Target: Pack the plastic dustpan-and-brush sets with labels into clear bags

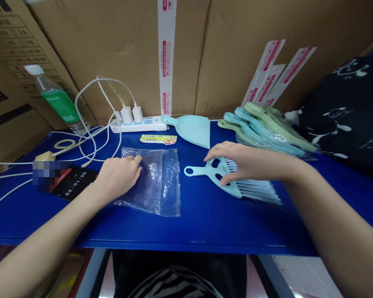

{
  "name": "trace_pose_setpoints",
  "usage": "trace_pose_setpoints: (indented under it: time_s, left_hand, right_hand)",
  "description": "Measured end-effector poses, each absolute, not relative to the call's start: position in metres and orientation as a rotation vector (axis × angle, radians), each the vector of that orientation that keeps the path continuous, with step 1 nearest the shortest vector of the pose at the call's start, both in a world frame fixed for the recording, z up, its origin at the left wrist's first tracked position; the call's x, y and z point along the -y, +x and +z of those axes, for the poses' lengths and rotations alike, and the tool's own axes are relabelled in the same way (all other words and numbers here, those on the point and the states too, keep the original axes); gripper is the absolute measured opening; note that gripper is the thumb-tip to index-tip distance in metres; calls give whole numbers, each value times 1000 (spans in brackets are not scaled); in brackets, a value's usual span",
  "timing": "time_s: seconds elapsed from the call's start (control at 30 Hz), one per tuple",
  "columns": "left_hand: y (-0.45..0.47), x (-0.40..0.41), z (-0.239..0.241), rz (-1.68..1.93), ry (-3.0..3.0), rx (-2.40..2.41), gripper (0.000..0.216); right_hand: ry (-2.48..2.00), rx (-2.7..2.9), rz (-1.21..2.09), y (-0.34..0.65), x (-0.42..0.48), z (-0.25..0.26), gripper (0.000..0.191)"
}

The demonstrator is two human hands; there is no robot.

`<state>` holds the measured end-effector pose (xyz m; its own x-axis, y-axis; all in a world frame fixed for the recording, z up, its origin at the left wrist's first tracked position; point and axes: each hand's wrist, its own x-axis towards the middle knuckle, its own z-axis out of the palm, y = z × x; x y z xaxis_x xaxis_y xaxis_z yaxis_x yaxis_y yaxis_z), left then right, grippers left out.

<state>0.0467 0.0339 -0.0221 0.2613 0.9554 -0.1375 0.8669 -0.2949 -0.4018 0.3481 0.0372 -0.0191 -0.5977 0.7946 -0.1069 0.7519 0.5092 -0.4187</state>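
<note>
My left hand (pixel 119 176) is curled closed over the left part of a clear plastic bag (pixel 161 182), which lies flat on the blue tabletop. My right hand (pixel 236 161) hovers over a light-blue hand brush (pixel 201 170), thumb and fingers apart across its head. The brush's handle points left and its pale bristles (pixel 261 190) point right, partly behind my hand; whether my fingertips touch it I cannot tell. Behind it lies a matching light-blue dustpan (pixel 192 128), handle to the left. A yellow-green paper label (pixel 158 139) rests between the dustpan and the bag.
Several bagged green and blue dustpan sets (pixel 263 128) are piled at the back right, beside a black patterned cloth item (pixel 344 107). A power strip (pixel 155 123) with white cables, a bottle (pixel 60 103) and a phone (pixel 74 182) occupy the left. Cardboard (pixel 124 45) walls the back.
</note>
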Motion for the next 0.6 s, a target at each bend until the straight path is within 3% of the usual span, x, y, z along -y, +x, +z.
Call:
trace_pose_setpoints:
  time_s: [0.27,0.6]
  left_hand:
    - [46,-34,-23,507,-2286,1698,37]
    - [47,-33,-22,543,-2287,1686,38]
  right_hand:
    - [-1399,2678,715,350,-33,-16,60]
    - [-1660,2643,518,349,-33,-15,36]
